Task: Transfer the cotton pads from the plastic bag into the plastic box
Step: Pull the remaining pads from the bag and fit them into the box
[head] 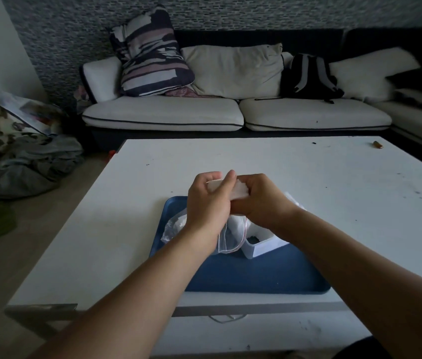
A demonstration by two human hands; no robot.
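Both hands meet above the far edge of a blue tray (256, 275) that sits on a white coffee table (282, 167). The left hand (208, 200) curls its fingers around one end of a white stack of cotton pads (233, 189), and the right hand (261, 200) grips the other end, fingers wrapped over the top and thumb beneath, so the stack is held between them, lifted clear of the tray. Below the wrists, a clear plastic zip bag (226, 237) with a red seal line lies crumpled on the tray, its mouth turned toward the person; something white shows through it, though how many pads are left inside cannot be told. Just right of the bag, touching it, stands a white plastic box (264, 246), partly hidden by the right forearm, its top open with something dark inside. Across the table's far right corner lies a small brown object (377, 144), too small to identify. Behind the table a sofa (230, 112) carries a striped pillow (150, 53), a cream pillow (233, 68) and a black backpack (308, 76). Bundled fabric (23, 167) is heaped on the floor at the left.
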